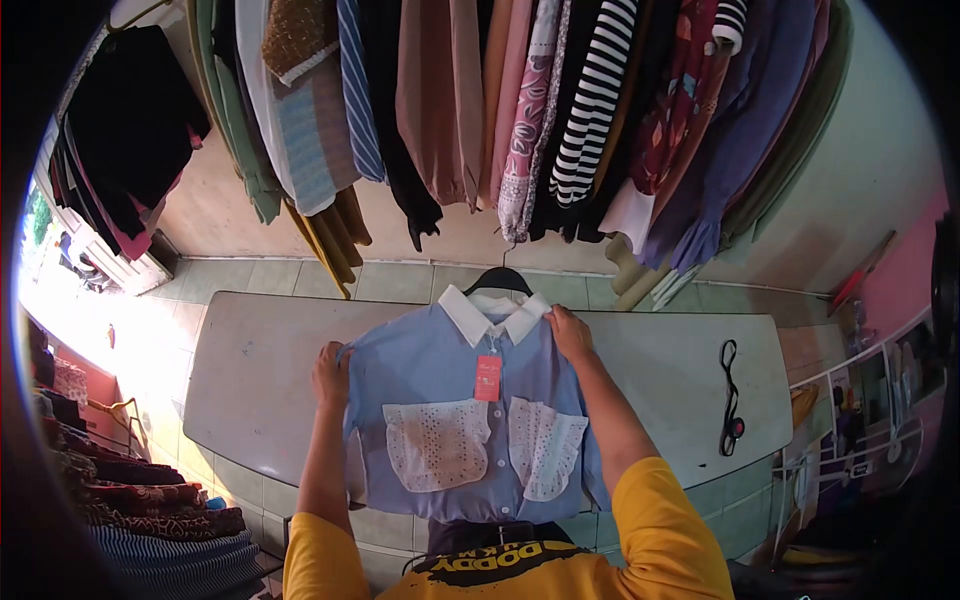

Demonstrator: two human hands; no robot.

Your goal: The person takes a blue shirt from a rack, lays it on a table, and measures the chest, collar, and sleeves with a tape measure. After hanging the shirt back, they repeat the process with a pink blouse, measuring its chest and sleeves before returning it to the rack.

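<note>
A light blue button-up shirt (pixel 440 350) with a white collar and two white eyelet-lace pockets is spread on a black hanger (pixel 499 281). It faces up above the white table, its hem close to my body. My left hand (pixel 331 373) is closed on the shirt's left-side shoulder edge. At the opposite shoulder, just beside the collar, my right hand (pixel 570 334) grips the fabric with bent fingers. A pinkish-red price tag (pixel 487 378) hangs below the collar, over the button row. The shirt hides the middle of the table.
The white table (pixel 270 400) has rounded corners. On its right side lies a black strap-like cord (pixel 731 400) with a round end. Hanging garments (pixel 440 100) line the wall ahead. Folded clothes (pixel 170 540) are stacked lower left, and a white rack (pixel 850 440) stands at right.
</note>
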